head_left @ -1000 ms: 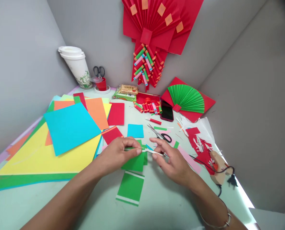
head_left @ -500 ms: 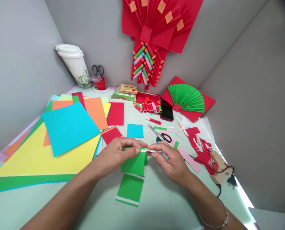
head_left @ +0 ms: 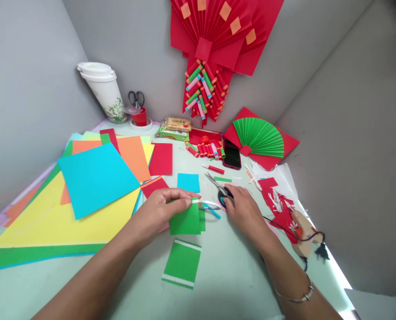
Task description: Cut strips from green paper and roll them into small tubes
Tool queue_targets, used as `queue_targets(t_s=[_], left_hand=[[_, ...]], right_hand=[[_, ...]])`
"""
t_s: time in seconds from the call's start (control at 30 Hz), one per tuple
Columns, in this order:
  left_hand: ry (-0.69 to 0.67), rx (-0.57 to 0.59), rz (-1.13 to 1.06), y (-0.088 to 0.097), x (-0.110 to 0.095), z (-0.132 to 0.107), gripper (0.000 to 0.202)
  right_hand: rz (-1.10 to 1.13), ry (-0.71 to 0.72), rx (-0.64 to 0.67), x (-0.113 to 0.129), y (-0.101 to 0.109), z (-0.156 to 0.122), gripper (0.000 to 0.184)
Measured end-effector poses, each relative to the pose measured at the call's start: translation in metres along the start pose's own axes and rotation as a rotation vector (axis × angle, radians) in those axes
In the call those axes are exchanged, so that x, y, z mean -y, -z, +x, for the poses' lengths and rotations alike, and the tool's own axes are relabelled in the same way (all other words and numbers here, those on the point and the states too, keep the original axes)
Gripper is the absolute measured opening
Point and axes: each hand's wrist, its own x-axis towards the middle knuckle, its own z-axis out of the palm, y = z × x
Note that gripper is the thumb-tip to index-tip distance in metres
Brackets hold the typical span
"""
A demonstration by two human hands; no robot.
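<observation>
My left hand (head_left: pixel 163 209) pinches the top edge of a small green paper rectangle (head_left: pixel 185 220), which has a white strip (head_left: pixel 207 204) curling off its upper right corner. My right hand (head_left: pixel 243 209) lies over the black handles of the scissors (head_left: pixel 218 187), fingers curled onto them; the blades point up and left on the table. A second green rectangle with white bands (head_left: pixel 181 263) lies flat below the first.
Large coloured sheets (head_left: pixel 96 178) are stacked at left. A small blue square (head_left: pixel 188 182), red pieces, a phone (head_left: pixel 231 154), paper rolls (head_left: pixel 206 149), a green fan (head_left: pixel 259 137), red scraps and a black cable (head_left: pixel 294 233) crowd the right. A white cup (head_left: pixel 103 91) stands at the back.
My right hand let go of the white strip and moved right and up onto the scissors. The left hand kept its hold on the green paper.
</observation>
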Motion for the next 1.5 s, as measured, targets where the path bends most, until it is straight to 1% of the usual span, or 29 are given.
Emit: queue_targets(t_s=[0.1, 0.23, 0.33, 0.43, 0.57, 0.67, 0.77, 0.83, 0.9, 1.0, 1.07, 1.13, 1.27, 1.5], left_hand=[[0.005, -0.014, -0.021, 0.0, 0.001, 0.001, 0.032], [-0.003, -0.054, 0.007, 0.0, 0.001, 0.002, 0.032], [-0.042, -0.07, 0.023, 0.002, 0.002, 0.002, 0.03], [-0.068, -0.085, -0.002, 0.004, 0.004, 0.003, 0.029], [-0.137, -0.141, -0.004, 0.009, 0.007, 0.006, 0.025], [-0.169, -0.192, -0.055, 0.011, 0.008, 0.008, 0.022], [-0.173, -0.217, -0.109, 0.013, 0.009, 0.009, 0.021], [-0.173, -0.239, -0.123, 0.013, 0.009, 0.01, 0.022], [-0.175, -0.28, -0.132, 0.012, 0.009, 0.011, 0.023], [-0.182, -0.329, -0.144, 0.012, 0.01, 0.012, 0.024], [-0.181, -0.342, -0.159, 0.012, 0.01, 0.013, 0.025], [-0.175, -0.361, -0.173, 0.012, 0.009, 0.013, 0.025], [-0.172, -0.394, -0.191, 0.01, 0.007, 0.011, 0.025], [-0.184, -0.353, -0.102, 0.013, 0.007, 0.009, 0.029]], right_hand=[[-0.057, -0.001, 0.041, 0.001, -0.005, 0.0, 0.04], [-0.072, -0.042, 0.053, 0.007, -0.003, -0.001, 0.041], [-0.026, -0.094, 0.048, 0.008, 0.001, -0.002, 0.042], [0.079, -0.153, 0.036, 0.007, 0.004, -0.001, 0.043], [0.333, -0.252, 0.042, 0.001, 0.008, 0.001, 0.042], [0.604, -0.311, 0.099, -0.001, 0.012, 0.003, 0.048], [0.859, -0.343, 0.183, 0.004, 0.018, 0.002, 0.057], [0.985, -0.352, 0.23, 0.011, 0.023, -0.001, 0.06], [1.123, -0.363, 0.301, 0.02, 0.026, -0.005, 0.059], [1.302, -0.374, 0.47, 0.031, 0.027, -0.013, 0.049], [1.331, -0.334, 0.562, 0.035, 0.024, -0.018, 0.045], [1.318, -0.284, 0.622, 0.037, 0.021, -0.022, 0.045], [1.291, -0.236, 0.698, 0.039, 0.018, -0.025, 0.043], [1.272, -0.202, 0.799, 0.046, 0.017, -0.028, 0.046]])
